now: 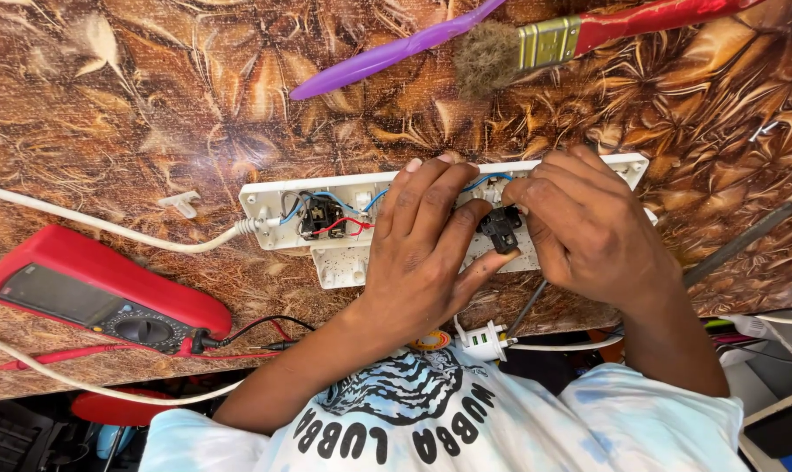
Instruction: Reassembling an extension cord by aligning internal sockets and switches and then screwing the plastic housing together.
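Your right hand (588, 229) has its grip pinched on a small black switch module (501, 229), fingertips closed around it at the middle of the opened white power strip (278, 197). Your left hand (422, 253) lies flat over the strip just beside it, fingers spread across the housing and the thumb reaching under the black module; that grip is pressing down, not clenched around anything.

The strip's housing works as a shallow open tray lying on the brown leaf-patterned worktop (107, 105). Inside it, at the end left uncovered, you can see a second black switch module (321, 216) seated in place, with blue wires (335, 196) and red wires (343, 225) running from it toward your hands. What lies in the stretch beneath your palms is hidden. A white cable (107, 225) enters the strip at that same end and trails off across the worktop.

Near the strip sits a red multimeter (99, 293) with its probe leads (256, 328) curling beside it. A small white plastic clip (181, 203) rests just off the strip's end. Further off lie a purple plastic tool (387, 52) and a red-handled paintbrush (571, 39), touching one another.
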